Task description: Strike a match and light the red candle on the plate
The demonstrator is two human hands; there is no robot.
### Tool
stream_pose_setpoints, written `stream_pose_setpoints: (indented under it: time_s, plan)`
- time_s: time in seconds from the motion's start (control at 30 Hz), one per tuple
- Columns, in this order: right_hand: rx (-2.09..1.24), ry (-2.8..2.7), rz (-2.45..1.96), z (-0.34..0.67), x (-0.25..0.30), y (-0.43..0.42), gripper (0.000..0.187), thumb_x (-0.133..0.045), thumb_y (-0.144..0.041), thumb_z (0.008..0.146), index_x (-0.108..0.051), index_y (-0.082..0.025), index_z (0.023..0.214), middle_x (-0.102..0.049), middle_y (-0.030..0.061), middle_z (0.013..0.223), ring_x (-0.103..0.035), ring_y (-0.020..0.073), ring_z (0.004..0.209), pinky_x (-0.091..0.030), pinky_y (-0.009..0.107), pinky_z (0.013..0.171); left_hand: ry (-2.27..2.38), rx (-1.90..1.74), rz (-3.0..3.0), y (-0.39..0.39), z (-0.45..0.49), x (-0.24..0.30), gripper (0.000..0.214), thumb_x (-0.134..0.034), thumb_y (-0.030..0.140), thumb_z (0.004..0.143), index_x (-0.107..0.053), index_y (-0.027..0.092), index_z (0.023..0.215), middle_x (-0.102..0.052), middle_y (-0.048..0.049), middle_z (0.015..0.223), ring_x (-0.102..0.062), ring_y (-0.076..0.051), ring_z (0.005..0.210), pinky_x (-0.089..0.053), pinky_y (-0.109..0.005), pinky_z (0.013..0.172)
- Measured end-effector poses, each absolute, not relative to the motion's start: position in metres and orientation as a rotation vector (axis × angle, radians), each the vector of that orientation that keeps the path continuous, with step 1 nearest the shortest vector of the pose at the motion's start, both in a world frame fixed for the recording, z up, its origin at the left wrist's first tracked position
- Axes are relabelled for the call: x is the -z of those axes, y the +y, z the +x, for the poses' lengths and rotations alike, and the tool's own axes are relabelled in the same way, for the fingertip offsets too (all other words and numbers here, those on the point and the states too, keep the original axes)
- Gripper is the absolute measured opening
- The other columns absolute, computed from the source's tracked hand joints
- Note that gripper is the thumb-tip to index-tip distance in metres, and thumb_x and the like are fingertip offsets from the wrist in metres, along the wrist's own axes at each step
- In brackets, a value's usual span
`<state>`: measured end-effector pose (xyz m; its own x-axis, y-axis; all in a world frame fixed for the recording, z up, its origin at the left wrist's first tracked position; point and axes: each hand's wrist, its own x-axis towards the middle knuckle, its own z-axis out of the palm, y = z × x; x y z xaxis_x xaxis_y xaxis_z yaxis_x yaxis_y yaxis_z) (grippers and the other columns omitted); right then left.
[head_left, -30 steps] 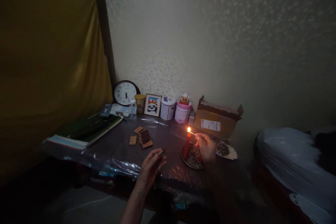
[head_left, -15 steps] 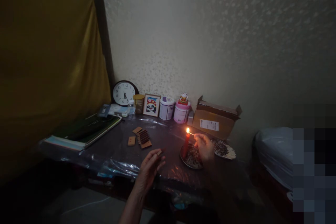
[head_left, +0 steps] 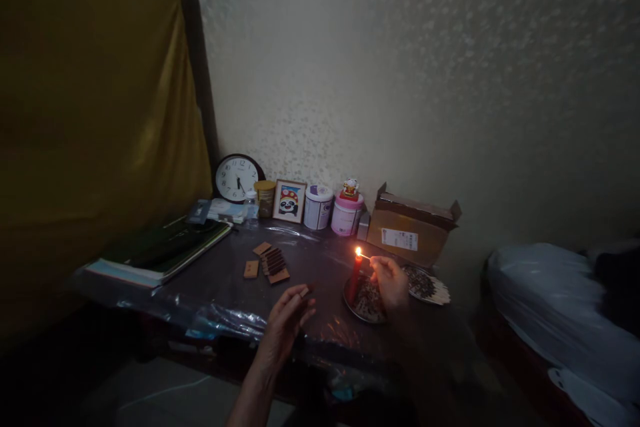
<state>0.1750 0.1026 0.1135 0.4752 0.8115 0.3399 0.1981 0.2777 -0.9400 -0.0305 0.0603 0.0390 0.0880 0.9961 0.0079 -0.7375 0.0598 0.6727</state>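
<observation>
My right hand [head_left: 391,281] pinches a thin match [head_left: 365,257], its tip in the bright flame at the top of a red candle [head_left: 355,278]. Upright in a round metal dish [head_left: 353,311], the candle has dark, burnt-looking bits around its base. Lower and to the left, my left hand [head_left: 287,320] is half curled, with a small tan and dark-red matchbox [head_left: 305,291] at its fingertips, mostly hidden by them. Several similar matchboxes [head_left: 273,262] lie on the dark table [head_left: 315,260] beyond that hand.
Behind the dish stands an open cardboard box [head_left: 430,233], with a heap of matches [head_left: 434,288] before it. A clock [head_left: 237,178], a framed panda picture [head_left: 289,202] and two tubs [head_left: 318,208] line the wall. Books [head_left: 167,250] lie at the left.
The match and both hands stay almost where they were. The flame at the candle's top looks slightly smaller.
</observation>
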Motion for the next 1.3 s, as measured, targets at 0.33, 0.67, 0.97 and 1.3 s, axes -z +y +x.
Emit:
stream_pose_setpoints:
  time_s: [0.33, 0.67, 0.97, 1.3]
  plan:
    - [-0.56, -1.04, -1.249, 0.1768, -0.1122, 0.1032, 0.026, -0.063, -0.041, 0.059, -0.062, -0.017, 0.069, -0.062, -0.0005, 0.059, -0.049, 0.0092, 0.041, -0.041, 0.022, 0.04, 0.525, -1.397, 0.6, 0.0593, -0.0309, -0.0394, 0.021, -0.066, 0.03, 0.072, -0.065, 0.019, 0.09, -0.063, -0.0102, 0.117, -0.063, -0.018, 0.086, -0.047, -0.034, 0.082]
    - [-0.556, -1.049, -1.258, 0.1766, -0.1118, 0.1036, 0.026, -0.062, -0.04, 0.059, -0.062, -0.016, 0.069, -0.059, -0.0026, 0.05, -0.049, 0.0107, 0.041, -0.04, 0.023, 0.04, 0.538, -1.404, 0.603, 0.0609, -0.0304, -0.0384, 0.024, -0.068, 0.031, 0.07, -0.065, 0.018, 0.09, -0.064, -0.0105, 0.116, -0.063, -0.018, 0.084, -0.048, -0.033, 0.08]
    - [-0.544, -1.065, -1.283, 0.1775, -0.1143, 0.0997, 0.028, -0.062, -0.042, 0.06, -0.062, -0.016, 0.07, -0.06, -0.0014, 0.05, -0.049, 0.0112, 0.04, -0.039, 0.023, 0.041, 0.533, -1.402, 0.591, 0.0602, -0.03, -0.0372, 0.024, -0.068, 0.03, 0.07, -0.065, 0.018, 0.09, -0.064, -0.0108, 0.114, -0.063, -0.019, 0.084, -0.048, -0.034, 0.08]
    - [-0.518, -1.07, -1.291, 0.1766, -0.1169, 0.0973, 0.028, -0.061, -0.042, 0.06, -0.063, -0.016, 0.07, -0.059, -0.0021, 0.048, -0.049, 0.0115, 0.04, -0.04, 0.024, 0.042, 0.533, -1.398, 0.593, 0.0619, -0.0302, -0.0362, 0.022, -0.067, 0.029, 0.071, -0.066, 0.018, 0.09, -0.065, -0.0097, 0.112, -0.063, -0.018, 0.082, -0.048, -0.033, 0.079]
